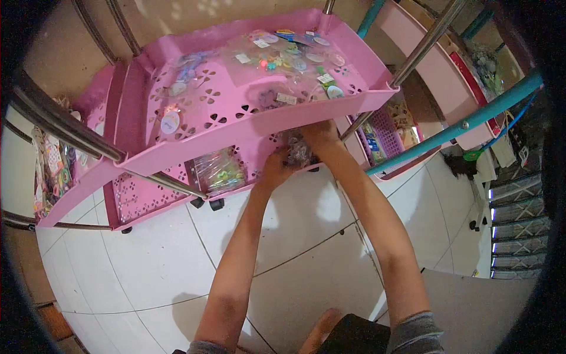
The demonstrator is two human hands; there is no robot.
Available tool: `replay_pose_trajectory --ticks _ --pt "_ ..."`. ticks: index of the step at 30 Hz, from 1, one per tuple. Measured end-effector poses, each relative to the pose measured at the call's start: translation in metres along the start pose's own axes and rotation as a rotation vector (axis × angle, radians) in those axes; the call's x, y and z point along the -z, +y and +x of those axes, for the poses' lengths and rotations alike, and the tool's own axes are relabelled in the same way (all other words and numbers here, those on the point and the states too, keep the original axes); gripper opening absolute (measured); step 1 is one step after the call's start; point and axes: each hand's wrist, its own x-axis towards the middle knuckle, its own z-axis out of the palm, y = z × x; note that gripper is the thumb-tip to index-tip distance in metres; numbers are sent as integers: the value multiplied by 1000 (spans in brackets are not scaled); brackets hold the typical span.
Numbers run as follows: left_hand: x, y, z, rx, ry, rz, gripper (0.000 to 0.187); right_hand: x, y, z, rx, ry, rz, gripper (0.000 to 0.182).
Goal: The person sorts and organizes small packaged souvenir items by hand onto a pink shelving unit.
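Note:
A pink tiered trolley stands in front of me; its upper tray (pixel 194 133) holds several clear packets of small colourful trinkets. Both my hands reach under that tray into the lower tray (pixel 137 197). My left hand (pixel 276 168) and my right hand (pixel 319 134) close together on a clear packet (pixel 298 152) of small dark items at the lower tray's right end. Another clear packet (pixel 219 170) with green and yellow pieces lies in the lower tray to the left of my hands. The upper tray's rim partly hides my right hand's fingers.
Chrome posts (pixel 423 48) hold the trays. A second pink rack (pixel 65 194) with packets stands at the left, and a purple basket (pixel 386 131) at the right. A teal bar (pixel 466 124) crosses the right side. White tiled floor (pixel 147 259) lies below.

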Motion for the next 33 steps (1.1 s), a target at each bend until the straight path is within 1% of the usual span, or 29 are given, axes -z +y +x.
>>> replay_pose_trajectory --ticks 2,3,4,5,6,8,9,10,11,12,13,14,15,16,17,18,20,21,22,23,24,25,26,27,29,30,31,32,33 --pt "-2 -4 1 -192 98 193 51 10 -1 -2 -40 -11 305 40" --pt "-4 0 0 -190 99 190 51 11 0 -3 -61 -18 455 41" --pt "-5 8 -2 -139 139 -8 50 8 1 -3 -63 -21 453 41" --pt "-6 16 -5 -85 177 -205 51 2 3 -5 -22 55 289 40" --pt "-7 21 -7 -84 173 -209 51 -6 4 -6 20 130 125 38" --pt "-6 28 -8 -215 304 -104 55 -27 7 -4 108 284 -203 36" --pt "-5 28 -9 -217 304 -101 55 -40 8 -1 152 362 -365 34" --pt "-4 27 -10 -169 253 -108 54 -69 11 7 152 364 -363 34" --pt "-4 26 -11 -122 202 -116 53 -107 17 20 148 435 489 34" --pt "-7 22 -13 -129 206 -113 53 -124 21 30 132 460 1342 34" --pt "-11 16 -11 -162 230 52 49 -101 15 29 152 472 1336 34" --pt "-14 11 -9 -196 259 219 45 -79 9 21 77 402 1951 33" --pt "-17 5 -8 -214 274 227 45 -61 3 14 -18 264 2561 31" --pt "-19 2 -10 -205 292 318 42 -57 1 12 8 263 2559 31" --pt "-23 -2 -12 -192 308 408 40 -53 -1 10 15 157 1954 29" --pt "-23 8 -15 -204 314 413 40 -50 -1 8 14 73 1347 27" --pt "-20 33 -25 -82 367 308 42 -45 -2 2 -12 -67 130 23" --pt "-21 29 -26 -89 371 311 42 -43 -4 -2 -32 -131 -479 22" --pt "-23 21 -25 -175 340 393 45 -39 -7 -6 -32 -123 -479 22" --pt "-25 13 -25 -259 309 476 49 -35 -10 -11 -108 -68 -468 19" --pt "-26 9 -24 -262 315 480 49 -28 -14 -17 -184 -11 -457 17" --pt "-28 8 -23 -257 271 525 51 -14 -19 -31 -183 -3 -456 17" --pt "-29 7 -22 -251 229 569 52 10 -26 -51 -45 101 -402 17" --pt "-30 7 -22 -257 238 569 52 40 -32 -67 94 204 -350 17" --pt "-32 10 -23 -263 109 619 54 118 -50 -95 107 -294 -47 17" --pt "-31 15 -23 -268 112 619 54 154 -52 -108 256 -250 155 16" --pt "-31 23 -24 -253 161 625 55 177 -51 -115 404 -204 359 15" --pt "-29 31 -24 -241 214 630 55 188 -51 -110 407 -198 353 15" --pt "-31 26 -23 -249 221 632 55 201 -50 -100 396 -21 433 16"
